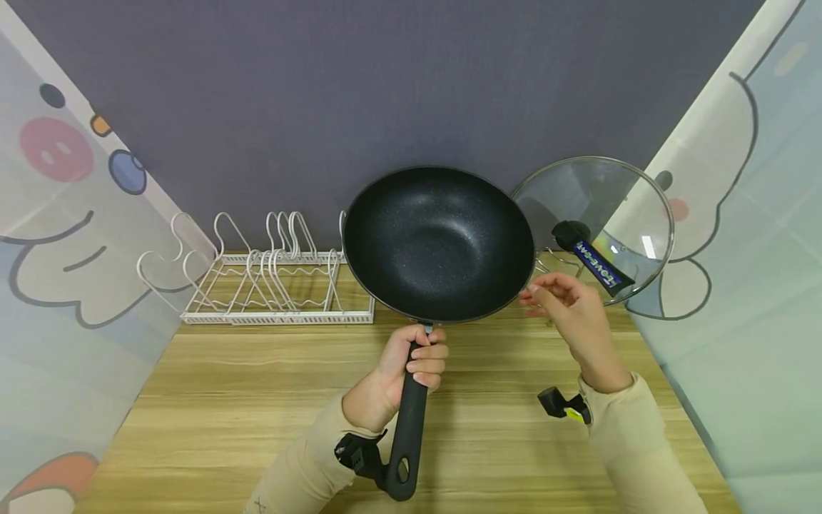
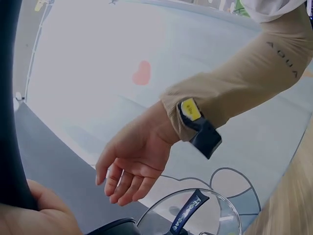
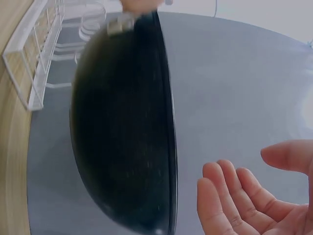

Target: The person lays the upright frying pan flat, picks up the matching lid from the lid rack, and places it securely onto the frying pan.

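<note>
My left hand (image 1: 392,371) grips the black handle (image 1: 411,414) of a black frying pan (image 1: 439,243), deep and wok-like, just below its bowl. The pan is raised above the table, its inside facing me and nothing visible in it. Beside the pan's right rim hovers my right hand (image 1: 583,318), fingers loosely bent and holding nothing. In the right wrist view a gap separates that hand (image 3: 254,200) from the pan's dark side (image 3: 122,122). Behind the right hand, a glass lid (image 1: 616,193) with a black, blue-labelled handle (image 1: 597,264) stands tilted.
To the left on the wooden table (image 1: 257,385) stands a white wire rack (image 1: 276,318) with upright loops, partly hidden by the pan. Thin wire supports (image 1: 552,264) show below the lid. A dark grey panel (image 1: 321,93) closes the back, and patterned sheets flank both sides.
</note>
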